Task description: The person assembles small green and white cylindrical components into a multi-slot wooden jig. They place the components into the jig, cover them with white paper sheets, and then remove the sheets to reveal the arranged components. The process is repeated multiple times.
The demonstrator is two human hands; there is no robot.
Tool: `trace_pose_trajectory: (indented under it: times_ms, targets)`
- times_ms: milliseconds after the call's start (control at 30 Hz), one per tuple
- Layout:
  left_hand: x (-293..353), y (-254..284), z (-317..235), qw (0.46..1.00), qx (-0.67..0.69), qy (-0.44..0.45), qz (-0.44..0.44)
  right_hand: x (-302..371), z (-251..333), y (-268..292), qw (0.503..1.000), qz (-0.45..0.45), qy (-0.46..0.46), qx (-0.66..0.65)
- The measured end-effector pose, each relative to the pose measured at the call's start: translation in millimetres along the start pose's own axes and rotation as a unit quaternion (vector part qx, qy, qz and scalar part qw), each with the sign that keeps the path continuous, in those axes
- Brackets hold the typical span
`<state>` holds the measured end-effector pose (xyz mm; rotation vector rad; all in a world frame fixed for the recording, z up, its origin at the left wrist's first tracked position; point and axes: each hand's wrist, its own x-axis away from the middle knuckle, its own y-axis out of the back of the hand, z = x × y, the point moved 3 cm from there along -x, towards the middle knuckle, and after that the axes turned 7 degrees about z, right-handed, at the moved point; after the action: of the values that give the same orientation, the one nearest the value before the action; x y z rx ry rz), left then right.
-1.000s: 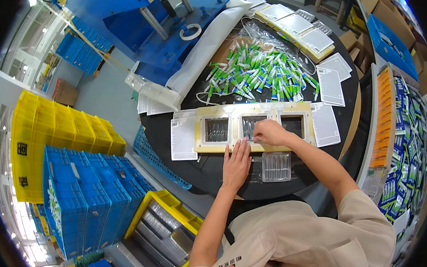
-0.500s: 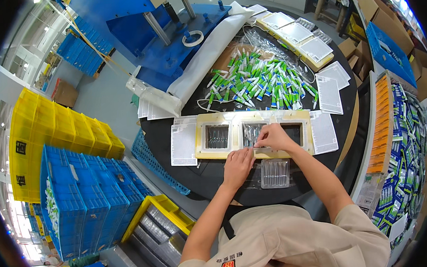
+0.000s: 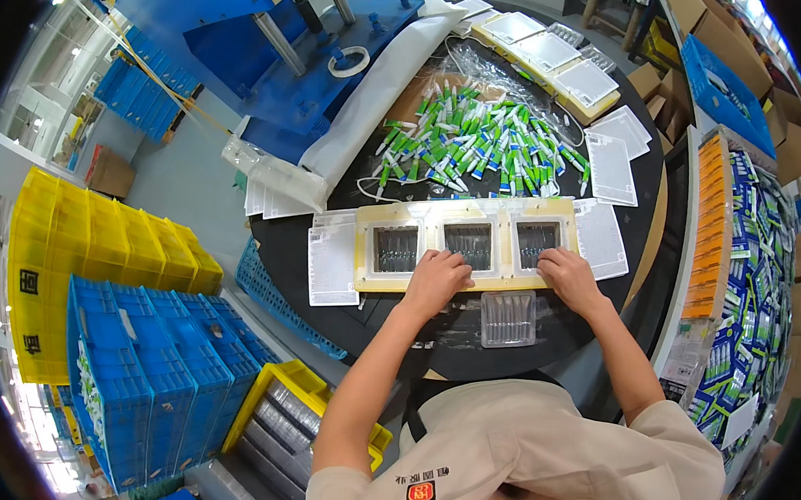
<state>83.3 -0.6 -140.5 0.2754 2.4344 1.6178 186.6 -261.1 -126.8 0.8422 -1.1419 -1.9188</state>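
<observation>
On the black round table lies a cream-yellow frame (image 3: 499, 205) with three windows, each holding a clear ribbed plastic blister tray. My left hand (image 3: 437, 282) rests at its front edge, fingers curled together by the lower left corner of the middle blister tray (image 3: 469, 244); whatever is under the fingertips is hidden. My right hand (image 3: 567, 278) has its fingers bent and pinched on the front rim of the right blister tray (image 3: 537, 238). In the left window sits another blister tray (image 3: 396, 248). Just in front of the frame, between my hands, is a loose blister tray (image 3: 507, 319).
Behind the frame spreads a heap of green-and-white tubes (image 3: 495, 143). White printed cards (image 3: 333, 263) lie at both sides. A second frame (image 3: 549, 62) stands at the back right, a blue press (image 3: 317, 90) at the back left. Blue crates (image 3: 160, 375) and yellow crates (image 3: 97, 241) are stacked left.
My right hand has moved right, from the middle window to the right one. The right window, dark before, now shows a blister tray. My left hand shifted only slightly; the whole view moved a little.
</observation>
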Motion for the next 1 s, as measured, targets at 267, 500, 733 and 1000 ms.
trace_pose_trajectory:
  times_ms: [267,500,733,1000]
  targets:
    - [-36.5,-55.0,20.1,0.999,-0.005,-0.035,-0.036,3.5,-55.0,-6.0,0.988,0.029,-0.046,-0.143]
    - [-65.7,-60.3,18.4,0.986,-0.151,0.029,0.070,-21.6,-99.5,-35.7,0.977,0.175,0.007,-0.123]
    - [-64.4,-56.4,22.7,0.991,-0.075,0.111,0.021,-37.7,-37.3,2.0,0.960,0.280,-0.012,0.000]
    - [-64.0,-66.5,45.0,0.992,0.059,0.095,0.049,-58.2,-16.4,-8.1,0.979,0.104,0.066,0.162]
